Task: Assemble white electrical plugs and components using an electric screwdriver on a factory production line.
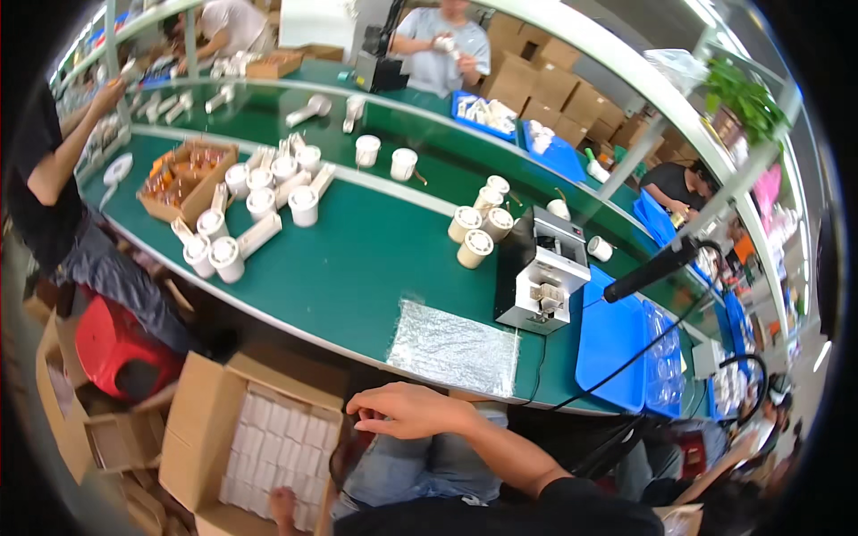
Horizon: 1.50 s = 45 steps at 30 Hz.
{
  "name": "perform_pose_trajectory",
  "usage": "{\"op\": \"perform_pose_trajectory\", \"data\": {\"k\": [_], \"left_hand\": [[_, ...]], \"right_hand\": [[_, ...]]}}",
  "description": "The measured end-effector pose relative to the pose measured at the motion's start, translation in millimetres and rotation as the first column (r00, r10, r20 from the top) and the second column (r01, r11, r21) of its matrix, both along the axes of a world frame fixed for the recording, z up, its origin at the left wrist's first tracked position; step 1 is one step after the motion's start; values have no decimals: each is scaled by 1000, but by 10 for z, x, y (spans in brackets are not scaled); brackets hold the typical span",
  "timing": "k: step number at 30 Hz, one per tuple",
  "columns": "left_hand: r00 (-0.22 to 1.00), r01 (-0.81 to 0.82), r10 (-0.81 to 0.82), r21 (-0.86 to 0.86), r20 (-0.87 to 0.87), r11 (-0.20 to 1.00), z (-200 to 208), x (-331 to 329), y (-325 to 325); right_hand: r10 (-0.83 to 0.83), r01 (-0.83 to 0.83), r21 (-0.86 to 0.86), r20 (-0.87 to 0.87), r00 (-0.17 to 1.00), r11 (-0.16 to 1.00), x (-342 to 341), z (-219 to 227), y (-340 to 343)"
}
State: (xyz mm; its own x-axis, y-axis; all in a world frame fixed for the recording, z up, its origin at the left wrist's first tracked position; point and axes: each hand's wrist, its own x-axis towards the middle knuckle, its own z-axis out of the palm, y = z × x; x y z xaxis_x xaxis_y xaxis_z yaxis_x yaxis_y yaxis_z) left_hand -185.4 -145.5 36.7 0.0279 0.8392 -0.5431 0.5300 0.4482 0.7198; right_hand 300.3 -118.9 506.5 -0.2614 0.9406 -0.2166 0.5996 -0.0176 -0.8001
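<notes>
My left hand [282, 506] reaches down into an open cardboard box [201, 438] beside my legs. That box is packed with rows of white rectangular pieces [284, 438], and the hand is over them; its fingers are too small and blurred to read. Over my lap, near the table's front edge, my right hand [407, 411] hangs with loosely bent fingers and nothing visible in it. Just beyond it, a silvery sheet [454, 348] lies flat on the green table [349, 259].
White cylindrical parts, some with handles [261, 204], cluster at left by a carton of orange pieces [186, 179]. A black-and-silver machine [543, 272], several cream cylinders [475, 248] and a blue tray [612, 344] stand right. A co-worker's red stool [125, 344] is left.
</notes>
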Motion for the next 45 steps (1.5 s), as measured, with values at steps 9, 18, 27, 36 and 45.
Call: {"op": "perform_pose_trajectory", "data": {"k": [9,18,27,36,45], "left_hand": [[781,506,-384,138,-493,852,-664,-214,664],[902,237,-137,204,-409,950,-207,171,1280],[850,216,-165,45,-501,975,-92,666,1721],[793,200,-25,222,-609,954,-174,217,1502],[805,209,-186,-25,-563,978,-35,462,1891]], "right_hand": [[-159,180,83,-214,964,980,106,-306,86],[-888,-55,-919,-392,240,391,-1558,-2289,1213],[-703,447,-893,293,648,40,-2494,-4660,1215],[-621,728,-685,582,525,-27,-2984,-4663,1000],[-828,593,-804,366,425,-51,-2703,-5117,821]]}}
